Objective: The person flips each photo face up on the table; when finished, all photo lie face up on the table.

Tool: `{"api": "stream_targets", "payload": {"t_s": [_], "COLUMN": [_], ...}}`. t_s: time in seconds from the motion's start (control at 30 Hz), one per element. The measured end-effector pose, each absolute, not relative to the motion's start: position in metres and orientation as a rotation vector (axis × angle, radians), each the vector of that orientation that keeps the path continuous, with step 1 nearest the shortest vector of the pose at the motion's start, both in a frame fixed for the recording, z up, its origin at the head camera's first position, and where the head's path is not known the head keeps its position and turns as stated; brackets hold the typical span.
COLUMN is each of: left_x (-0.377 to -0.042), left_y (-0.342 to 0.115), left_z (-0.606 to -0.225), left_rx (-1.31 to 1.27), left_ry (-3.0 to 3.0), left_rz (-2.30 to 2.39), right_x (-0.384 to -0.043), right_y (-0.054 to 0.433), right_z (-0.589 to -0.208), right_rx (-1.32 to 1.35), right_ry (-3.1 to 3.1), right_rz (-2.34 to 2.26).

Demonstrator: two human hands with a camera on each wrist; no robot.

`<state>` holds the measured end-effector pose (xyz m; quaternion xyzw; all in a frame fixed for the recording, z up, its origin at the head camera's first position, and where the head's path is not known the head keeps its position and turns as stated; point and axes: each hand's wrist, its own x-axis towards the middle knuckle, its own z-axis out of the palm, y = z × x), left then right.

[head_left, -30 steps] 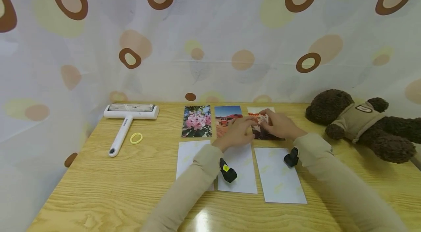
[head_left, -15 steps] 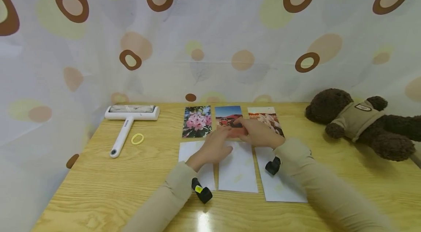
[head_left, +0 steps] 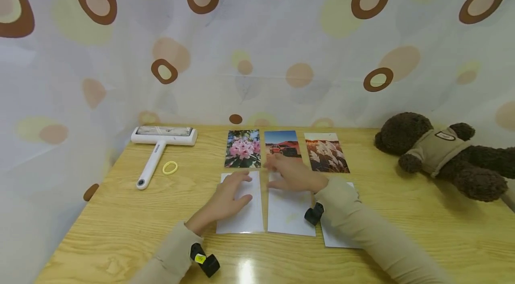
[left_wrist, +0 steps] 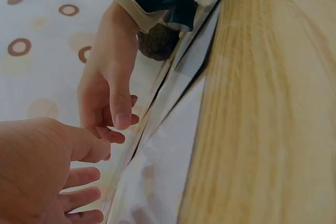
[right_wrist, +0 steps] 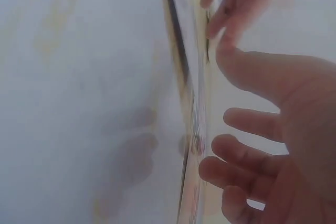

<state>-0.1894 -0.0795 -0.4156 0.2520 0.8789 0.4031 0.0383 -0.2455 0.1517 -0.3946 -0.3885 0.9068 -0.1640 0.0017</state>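
Left hand (head_left: 225, 199) spread above our leftmost sheet (head_left: 249, 220), right hand (head_left: 291, 174) relaxed by the car photo (head_left: 281, 143) near the table's (head_left: 108, 221) far edge; we're gripping nothing!

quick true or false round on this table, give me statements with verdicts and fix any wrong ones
1. In the head view, the flower photo lies left of the car photo. True.
2. The yellow ring is looped around the handle of the lint roller. False: the ring lies beside the handle, apart from it.
3. The grass photo is the rightmost of the three photos. True.
4. The teddy bear sits upright. False: the teddy bear lies on the table.
5. The left hand is clenched in a fist. False: the left hand's fingers are spread.
6. The right hand holds nothing. True.
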Motion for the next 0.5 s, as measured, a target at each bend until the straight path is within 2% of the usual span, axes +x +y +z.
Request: {"api": "stream_targets", "payload": {"t_s": [0.3, 0.5], "left_x": [-0.168, -0.159], "left_y": [-0.108, -0.119], "left_z": [-0.423, -0.425], "left_rx": [0.65, 0.591], "left_ry": [2.758, 2.815], "left_rz": [1.276, 1.2], "right_x": [-0.24, -0.237], "right_y": [0.125, 0.113], "right_z": [-0.391, -0.389], "right_rx": [-1.222, -1.109], "right_ry": [2.81, 2.756], "right_rz": [-0.444, -0.403]}}
